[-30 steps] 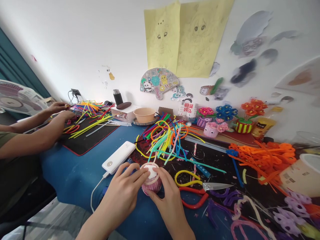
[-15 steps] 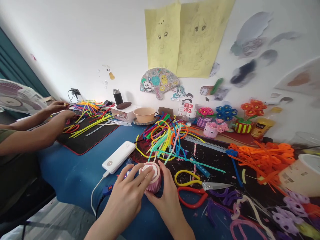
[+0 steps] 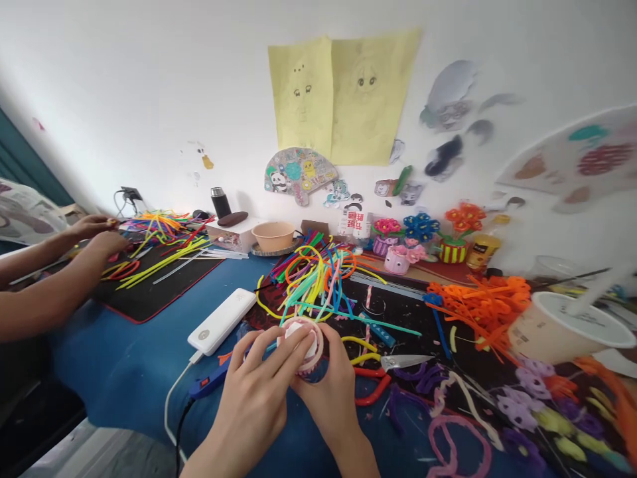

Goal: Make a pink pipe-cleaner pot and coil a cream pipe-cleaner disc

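A small pink pot (image 3: 319,345) with a ribbed side sits low in the middle of the view, its round opening tipped toward me. White material (image 3: 294,329) shows inside the opening. My left hand (image 3: 261,392) reaches over the near side, its fingertips pressed onto the white material; its thumb is hidden. Around the right side of the pot curls my right hand (image 3: 332,392), gripping it between thumb and fingers. Just right of that hand lie scissors (image 3: 405,361) with yellow and red handles, partly covered by it. Behind the pot is a heap of coloured pipe cleaners (image 3: 318,272).
A white power bank (image 3: 222,322) with a cable and a blue glue gun (image 3: 209,382) lie to the left. Finished flower pots (image 3: 398,259) stand along the wall. Orange pieces (image 3: 488,295) and a paper cup (image 3: 552,332) are at right. Another person's arms (image 3: 60,279) work at far left.
The pot has tilted so more of its opening faces me and less of its side shows. My left fingers remain on the white material. The view has swung right.
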A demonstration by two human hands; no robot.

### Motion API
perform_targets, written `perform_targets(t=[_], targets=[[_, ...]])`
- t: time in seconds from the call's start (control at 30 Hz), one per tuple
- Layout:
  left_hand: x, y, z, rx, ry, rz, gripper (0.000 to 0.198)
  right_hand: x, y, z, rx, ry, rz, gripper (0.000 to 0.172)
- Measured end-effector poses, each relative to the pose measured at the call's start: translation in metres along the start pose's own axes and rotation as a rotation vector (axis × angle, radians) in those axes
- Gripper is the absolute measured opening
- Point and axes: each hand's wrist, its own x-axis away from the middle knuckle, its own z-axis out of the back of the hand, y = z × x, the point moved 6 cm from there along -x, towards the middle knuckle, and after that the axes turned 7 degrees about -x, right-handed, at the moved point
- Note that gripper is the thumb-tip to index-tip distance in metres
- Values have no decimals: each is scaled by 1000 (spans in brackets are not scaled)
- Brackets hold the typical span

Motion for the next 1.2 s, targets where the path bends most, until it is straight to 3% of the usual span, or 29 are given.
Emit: perform_targets(t=[0.13,0.2,0.3,0.4,0.5,0.6,0.73,0.8,0.83,0.93,1.07,1.2], targets=[[-18,32,-16,157,28,-50,56,-2,2,41,45,93,-55,49],[-26,44,-31,290,11,-1,48,3,10,64,79,158,-91,50],[-36,49,-62,519,-84,277,38,10,19,94,116,263,-58,54],[-40,56,-91,823,-234,547,54,11,21,109,123,316,57,56],[-47,69,-108,1073,-367,650,63,5,23,115,112,299,141,55],[-58,75,-111,1143,-382,712,65,-4,26,120,59,262,118,59],[-77,77,-112,1174,-337,765,66,-22,22,131,-79,163,-1,72],[-89,76,-113,1211,-275,781,64,-36,18,133,-224,31,-66,78],[-95,76,-113,1234,-248,780,64,-44,14,135,-320,-17,-78,76],[-115,75,-114,1283,-181,733,63,-69,13,145,-538,-2,-127,52],[-132,70,-120,1259,-88,655,57,-95,28,144,-577,-36,-206,44],[-130,65,-139,1285,-98,606,54,-101,48,140,-580,-24,-192,39]])
